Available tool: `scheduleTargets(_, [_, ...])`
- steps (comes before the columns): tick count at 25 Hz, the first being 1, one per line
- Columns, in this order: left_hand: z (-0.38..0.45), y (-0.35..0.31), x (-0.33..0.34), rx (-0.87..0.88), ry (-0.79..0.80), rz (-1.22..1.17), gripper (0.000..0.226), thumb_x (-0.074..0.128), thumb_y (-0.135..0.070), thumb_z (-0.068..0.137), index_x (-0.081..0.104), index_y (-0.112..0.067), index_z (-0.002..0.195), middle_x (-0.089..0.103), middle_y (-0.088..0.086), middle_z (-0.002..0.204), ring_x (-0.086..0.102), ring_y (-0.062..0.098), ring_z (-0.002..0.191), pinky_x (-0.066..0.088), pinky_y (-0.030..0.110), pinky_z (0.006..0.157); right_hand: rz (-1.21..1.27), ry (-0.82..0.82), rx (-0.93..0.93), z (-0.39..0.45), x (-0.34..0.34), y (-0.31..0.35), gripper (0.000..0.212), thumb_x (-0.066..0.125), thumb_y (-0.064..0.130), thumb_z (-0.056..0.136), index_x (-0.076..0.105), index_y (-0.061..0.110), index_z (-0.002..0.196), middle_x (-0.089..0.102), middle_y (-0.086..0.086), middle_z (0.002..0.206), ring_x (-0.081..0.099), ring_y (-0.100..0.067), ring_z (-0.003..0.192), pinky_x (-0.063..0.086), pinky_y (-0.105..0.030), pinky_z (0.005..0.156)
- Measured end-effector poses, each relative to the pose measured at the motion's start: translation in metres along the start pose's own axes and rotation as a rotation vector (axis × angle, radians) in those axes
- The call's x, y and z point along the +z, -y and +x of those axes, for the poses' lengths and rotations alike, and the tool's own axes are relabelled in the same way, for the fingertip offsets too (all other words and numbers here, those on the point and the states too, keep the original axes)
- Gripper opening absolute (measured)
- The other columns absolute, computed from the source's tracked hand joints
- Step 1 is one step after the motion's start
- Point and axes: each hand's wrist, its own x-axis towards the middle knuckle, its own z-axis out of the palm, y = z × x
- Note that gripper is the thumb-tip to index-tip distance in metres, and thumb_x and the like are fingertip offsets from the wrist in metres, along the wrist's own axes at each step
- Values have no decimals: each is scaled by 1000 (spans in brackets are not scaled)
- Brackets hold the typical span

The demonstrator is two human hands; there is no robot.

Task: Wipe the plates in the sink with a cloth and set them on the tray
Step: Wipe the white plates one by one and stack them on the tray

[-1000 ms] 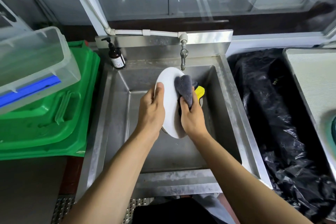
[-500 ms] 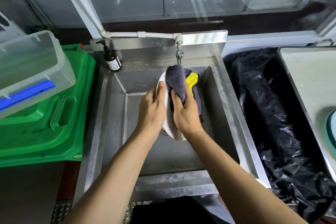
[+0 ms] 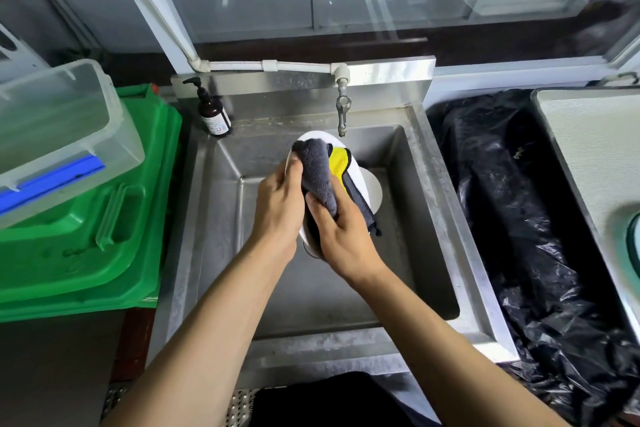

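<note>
The right hand [image 3: 341, 239] gripped the grey-and-yellow cloth [image 3: 320, 177] against the white plate [image 3: 358, 184]; the left hand [image 3: 278, 204] clasped the plate's rim, holding it on edge above the sink [image 3: 433, 253]; beyond stood the tap [image 3: 343, 107] and a soap bottle [image 3: 211, 111].

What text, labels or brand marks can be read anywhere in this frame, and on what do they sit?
None can be read.
Pump bottle on the sink ledge: white label with small print and a reddish mark, too blurred to read.
Plate, cloth, green crates, clear plastic bin: no lettering visible.
</note>
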Motion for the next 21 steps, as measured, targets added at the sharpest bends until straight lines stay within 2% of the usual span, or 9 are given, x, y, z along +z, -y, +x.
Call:
scheduleTargets(3, [0, -4, 2, -57, -50, -33, 29, 52, -34, 103, 74, -18, 96, 76, 0, 100, 71, 19, 102, 55, 42, 98, -54, 67, 16, -14, -9, 1, 41, 48, 14, 106, 48, 7, 147, 60, -2, 139, 54, -13, 132, 41, -37, 115])
scheduleTargets(6, [6, -14, -2, -47, -124, -9, 36, 51, -42, 103, 69, -14, 117, 71, 0, 115, 66, 18, 105, 53, 32, 94, -123, 198, 75, -42, -19, -4, 41, 49, 10, 107, 48, 15, 148, 61, 16, 129, 55, 1, 117, 47, -28, 103])
scheduleTargets(7, [7, -18, -4, -20, -140, 25, 33, 50, -44, 103, 68, -20, 117, 68, -3, 113, 64, 15, 101, 51, 28, 89, -146, 190, 85, -50, -22, -10, 46, 50, 9, 107, 45, 18, 152, 58, 18, 136, 53, 3, 124, 45, -25, 106])
scheduleTargets(9, [6, -22, -6, 25, -137, 94, 23, 49, -46, 103, 67, -32, 103, 66, -12, 97, 58, 8, 86, 46, 25, 78, -191, 85, 94, -59, -29, -26, 54, 51, 13, 106, 38, 22, 157, 46, 15, 155, 40, 1, 144, 36, -26, 119])
scheduleTargets(10, [5, -22, -6, 27, -123, 123, 22, 49, -46, 103, 63, -34, 91, 62, -17, 86, 55, 3, 78, 45, 26, 72, -208, 22, 117, -57, -33, -33, 55, 51, 16, 106, 37, 26, 157, 41, 17, 159, 35, 3, 147, 32, -26, 122])
scheduleTargets(12, [0, -19, -4, 5, -74, 130, 28, 48, -45, 103, 56, -35, 79, 57, -21, 78, 51, -4, 72, 45, 23, 68, -211, -64, 185, -45, -38, -44, 54, 52, 17, 107, 34, 32, 155, 36, 28, 157, 29, 16, 144, 27, -16, 120])
scheduleTargets(14, [-3, -11, -4, 12, -4, 112, 32, 48, -46, 103, 58, -31, 76, 59, -16, 79, 52, 2, 73, 44, 26, 71, -223, -128, 202, -20, -46, -47, 56, 52, 18, 107, 31, 30, 158, 30, 26, 161, 22, 18, 144, 20, -8, 117])
scheduleTargets(17, [-5, -6, -4, 54, 26, 131, 38, 47, -47, 103, 56, -28, 72, 55, -7, 87, 46, 6, 75, 38, 30, 73, -254, -179, 203, 20, -57, -42, 58, 50, 20, 108, 28, 27, 160, 25, 15, 166, 18, 4, 152, 15, -16, 122])
scheduleTargets(21, [2, -22, 1, 95, -110, 159, 34, 45, -47, 103, 58, -27, 80, 60, -10, 73, 53, 13, 71, 42, 30, 66, -239, -89, 171, -1, -37, -28, 55, 51, 26, 106, 35, 26, 159, 43, 11, 159, 38, -6, 147, 31, -31, 123])
